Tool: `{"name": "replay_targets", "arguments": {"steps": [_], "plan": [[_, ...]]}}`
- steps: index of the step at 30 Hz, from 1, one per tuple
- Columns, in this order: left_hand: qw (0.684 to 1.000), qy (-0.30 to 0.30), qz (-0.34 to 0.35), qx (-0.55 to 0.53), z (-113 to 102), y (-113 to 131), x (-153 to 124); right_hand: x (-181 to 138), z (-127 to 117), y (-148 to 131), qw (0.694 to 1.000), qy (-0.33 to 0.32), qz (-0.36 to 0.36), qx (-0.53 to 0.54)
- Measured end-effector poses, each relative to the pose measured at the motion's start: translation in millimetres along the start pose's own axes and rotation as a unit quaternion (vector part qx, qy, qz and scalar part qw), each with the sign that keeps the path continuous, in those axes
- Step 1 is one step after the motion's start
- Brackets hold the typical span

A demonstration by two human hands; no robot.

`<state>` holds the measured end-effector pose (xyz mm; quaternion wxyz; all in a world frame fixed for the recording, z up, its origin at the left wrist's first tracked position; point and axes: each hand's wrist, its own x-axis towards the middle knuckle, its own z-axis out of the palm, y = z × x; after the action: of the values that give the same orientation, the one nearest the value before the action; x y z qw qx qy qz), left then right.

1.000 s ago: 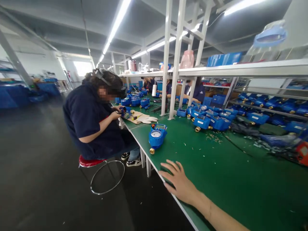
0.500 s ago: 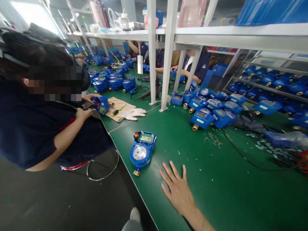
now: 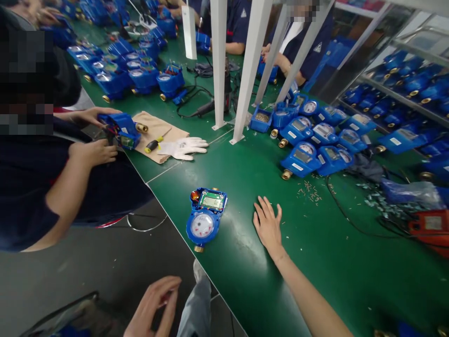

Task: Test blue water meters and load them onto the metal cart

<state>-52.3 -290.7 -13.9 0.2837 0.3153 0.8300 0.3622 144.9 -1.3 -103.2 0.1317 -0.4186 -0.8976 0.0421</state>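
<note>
Spread on the green tabletop (image 3: pixel 242 276), my right hand (image 3: pixel 268 227) has its fingers slightly bent and apart, with nothing held. To its left lies a blue water meter (image 3: pixel 203 224) with a round dial, a brass fitting and an uncovered circuit board with a small display. My left hand (image 3: pixel 154 304) is at the bottom of the view, off the table edge. Its fingers are curved, with a gap to the thumb, and it appears to hold nothing.
A co-worker's hands (image 3: pixel 93 152) hold another open meter (image 3: pixel 121 128) at left. Beside it are a white glove (image 3: pixel 184 148) and a screwdriver (image 3: pixel 154 143) on cardboard. White posts (image 3: pixel 245 93) rise mid-table. Several meters (image 3: pixel 301 159) and an orange device (image 3: pixel 430 227) are at right.
My left hand has come into view at the bottom. My right hand has moved forward along the table, its fingers less spread. The view has tilted downward.
</note>
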Motion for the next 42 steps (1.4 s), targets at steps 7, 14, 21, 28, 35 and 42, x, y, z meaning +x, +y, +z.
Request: {"name": "replay_targets", "arguments": {"steps": [7,14,21,28,35,42], "plan": [[0.963,-0.042,-0.152,-0.219,19,33,105,2,3,3,0.999,0.009,0.007,0.030],[0.903,-0.196,-0.203,-0.325,39,57,142,1,4,2,0.999,0.009,0.008,0.033],[0.902,-0.208,-0.204,-0.318,44,48,136,-2,5,4,0.997,0.020,-0.007,0.075],[0.883,-0.220,-0.210,-0.357,75,57,85,-32,-30,-36,0.892,0.021,0.209,0.401],[0.883,-0.263,-0.193,-0.338,125,64,4,-83,-99,-41,0.552,-0.155,0.383,0.725],[0.884,-0.299,-0.195,-0.302,150,77,-52,-137,-126,-10,0.547,-0.171,0.397,0.717]]}}
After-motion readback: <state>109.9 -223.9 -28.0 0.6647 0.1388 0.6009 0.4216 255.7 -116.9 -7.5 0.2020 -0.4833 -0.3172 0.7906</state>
